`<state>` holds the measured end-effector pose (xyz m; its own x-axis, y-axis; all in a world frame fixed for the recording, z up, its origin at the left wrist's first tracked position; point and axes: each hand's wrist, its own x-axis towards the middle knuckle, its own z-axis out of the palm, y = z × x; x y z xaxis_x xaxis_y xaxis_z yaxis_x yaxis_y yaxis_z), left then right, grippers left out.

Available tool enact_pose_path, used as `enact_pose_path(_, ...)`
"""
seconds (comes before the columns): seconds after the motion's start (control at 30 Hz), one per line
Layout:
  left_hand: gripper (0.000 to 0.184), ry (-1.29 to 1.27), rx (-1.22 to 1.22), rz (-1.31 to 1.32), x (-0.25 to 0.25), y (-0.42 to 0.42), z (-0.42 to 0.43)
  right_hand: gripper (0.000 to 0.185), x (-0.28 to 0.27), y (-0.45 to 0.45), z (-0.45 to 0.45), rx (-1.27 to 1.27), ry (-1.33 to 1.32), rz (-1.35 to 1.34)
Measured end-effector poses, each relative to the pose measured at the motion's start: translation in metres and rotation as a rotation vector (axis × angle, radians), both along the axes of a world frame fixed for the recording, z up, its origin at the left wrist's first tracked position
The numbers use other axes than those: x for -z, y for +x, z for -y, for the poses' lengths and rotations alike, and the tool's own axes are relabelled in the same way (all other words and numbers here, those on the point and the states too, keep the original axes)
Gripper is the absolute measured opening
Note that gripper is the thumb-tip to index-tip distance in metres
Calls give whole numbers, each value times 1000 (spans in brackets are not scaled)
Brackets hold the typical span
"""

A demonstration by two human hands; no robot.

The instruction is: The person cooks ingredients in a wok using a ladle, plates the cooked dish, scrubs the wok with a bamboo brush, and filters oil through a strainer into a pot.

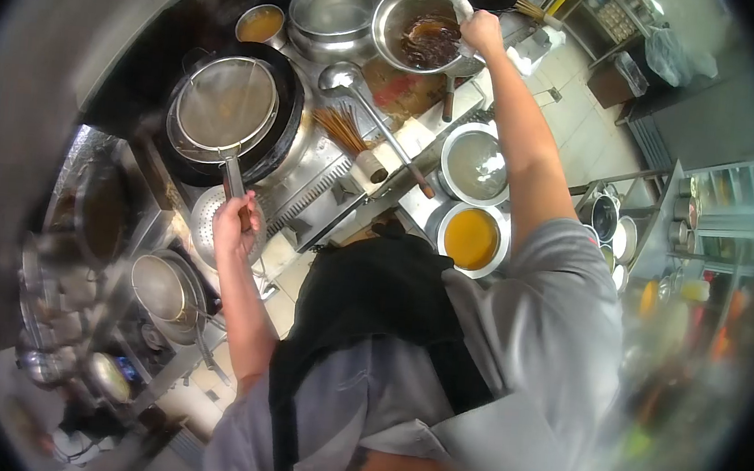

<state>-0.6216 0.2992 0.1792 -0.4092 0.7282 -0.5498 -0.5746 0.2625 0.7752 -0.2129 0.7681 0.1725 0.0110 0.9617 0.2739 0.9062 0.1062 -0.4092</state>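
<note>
My left hand (236,223) is closed around the handle of a round fine-mesh strainer (227,104), which lies over a dark wok (291,107). Below that hand is a perforated metal skimmer (206,221). My right hand (481,35) grips a white cloth (460,10) at the rim of a metal bowl (385,23). Dark brown sauce (432,41) pools toward the bowl's near right side. A big ladle (344,77) rests between the wok and the bowl, its long handle pointing toward me. Beside it sits a bamboo brush (341,131).
Behind stand a large metal pot (339,8) and a small pot of orange-brown liquid (261,24). Near my right arm are a pot of clear liquid (476,163) and one of yellow-orange liquid (472,239). More strainers (160,288) are at left; metal shelving (667,203) is at right.
</note>
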Motion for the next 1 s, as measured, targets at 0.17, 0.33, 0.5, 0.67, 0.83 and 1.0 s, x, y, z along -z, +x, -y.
enact_pose_path(0.17,23,7,3,27,4,-2,-1,35,-10,18,-2,-11,-14,37)
enact_pose_path(0.33,23,25,13,23,1,1,-2,35,-7,18,-4,-8,15,53)
enact_pose_path(0.5,23,18,18,22,3,0,-3,35,-11,6,7,-47,1,71)
enact_pose_path(0.67,23,22,25,28,4,-1,-3,33,-18,-3,15,-32,-27,78)
enact_pose_path(0.83,22,16,37,-2,0,2,-4,33,-18,-4,9,-61,-1,105)
enact_pose_path(1.0,22,14,30,2,0,1,-4,35,-16,4,-2,10,-86,95)
